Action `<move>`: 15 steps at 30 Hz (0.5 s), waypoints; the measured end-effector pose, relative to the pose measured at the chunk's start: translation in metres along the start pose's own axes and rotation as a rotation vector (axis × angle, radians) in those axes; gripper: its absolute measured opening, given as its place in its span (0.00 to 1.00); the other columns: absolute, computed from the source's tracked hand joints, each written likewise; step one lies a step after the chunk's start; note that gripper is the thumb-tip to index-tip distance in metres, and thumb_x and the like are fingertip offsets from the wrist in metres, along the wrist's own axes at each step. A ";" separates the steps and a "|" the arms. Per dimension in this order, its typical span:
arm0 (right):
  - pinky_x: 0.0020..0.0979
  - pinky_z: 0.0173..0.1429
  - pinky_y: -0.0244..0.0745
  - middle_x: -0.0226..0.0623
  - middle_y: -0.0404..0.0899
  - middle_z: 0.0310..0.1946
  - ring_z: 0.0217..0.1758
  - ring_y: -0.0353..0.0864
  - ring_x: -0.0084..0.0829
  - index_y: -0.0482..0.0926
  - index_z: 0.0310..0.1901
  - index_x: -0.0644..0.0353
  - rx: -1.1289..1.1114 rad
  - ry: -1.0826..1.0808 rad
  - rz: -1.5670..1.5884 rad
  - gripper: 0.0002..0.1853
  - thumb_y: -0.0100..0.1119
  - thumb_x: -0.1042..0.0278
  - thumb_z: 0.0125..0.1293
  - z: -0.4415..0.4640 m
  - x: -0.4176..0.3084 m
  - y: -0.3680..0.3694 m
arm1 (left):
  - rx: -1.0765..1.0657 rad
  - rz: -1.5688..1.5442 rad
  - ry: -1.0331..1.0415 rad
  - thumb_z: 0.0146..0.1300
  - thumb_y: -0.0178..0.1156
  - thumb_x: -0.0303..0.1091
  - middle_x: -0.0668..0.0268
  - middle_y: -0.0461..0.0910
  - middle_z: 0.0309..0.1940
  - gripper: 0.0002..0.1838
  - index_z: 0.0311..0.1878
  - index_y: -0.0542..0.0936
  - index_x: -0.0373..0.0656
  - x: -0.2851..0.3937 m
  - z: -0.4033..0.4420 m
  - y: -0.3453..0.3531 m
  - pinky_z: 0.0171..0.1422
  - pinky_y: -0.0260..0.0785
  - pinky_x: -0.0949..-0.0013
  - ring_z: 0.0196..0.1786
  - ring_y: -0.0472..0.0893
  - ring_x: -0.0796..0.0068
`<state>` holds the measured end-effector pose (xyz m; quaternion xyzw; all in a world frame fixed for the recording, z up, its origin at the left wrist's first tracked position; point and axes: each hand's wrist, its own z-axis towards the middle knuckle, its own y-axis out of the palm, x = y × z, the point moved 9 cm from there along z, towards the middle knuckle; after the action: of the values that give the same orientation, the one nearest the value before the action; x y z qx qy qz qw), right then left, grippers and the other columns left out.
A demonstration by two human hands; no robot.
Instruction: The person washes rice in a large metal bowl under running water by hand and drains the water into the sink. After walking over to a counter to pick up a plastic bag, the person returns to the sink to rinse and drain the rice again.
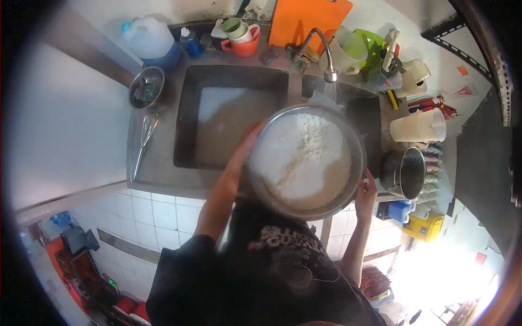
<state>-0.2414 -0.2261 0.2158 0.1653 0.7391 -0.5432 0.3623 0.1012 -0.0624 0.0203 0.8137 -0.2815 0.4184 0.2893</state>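
A large round metal bowl [260, 187] is held between my two hands over the right side of the sink counter. Cloudy white liquid covers part of a pale, grainy mass [318, 142] inside it. My left hand [251, 137] grips the bowl's left rim, its fingers partly hidden behind the bowl. On the lower right rim my right hand [368, 187] is closed against the metal. Just beyond the bowl's far edge is the curved faucet [330, 73], with what looks like water below its spout. The left basin [187, 117] holds cloudy liquid.
A whisk [142, 142] and a small metal bowl [132, 96] lie on the left counter. Behind the sink stand a blue bottle [191, 44], a red cup [244, 49] and an orange board [304, 22]. A pitcher [418, 126] and a metal pot [399, 173] are at the right.
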 end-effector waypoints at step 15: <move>0.26 0.37 0.67 0.29 0.78 0.28 0.32 0.68 0.18 0.79 0.34 0.68 0.156 -0.022 0.607 0.20 0.50 0.55 0.69 0.066 0.063 0.079 | 0.520 0.675 0.317 0.62 0.57 0.46 0.62 0.75 0.27 0.18 0.35 0.75 0.36 0.120 -0.100 -0.040 0.40 0.66 0.65 0.32 0.73 0.71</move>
<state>-0.2101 -0.2682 0.1070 0.3999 0.6081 -0.4670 0.5022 0.1368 0.0093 0.1601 0.6479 -0.3688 0.6654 -0.0380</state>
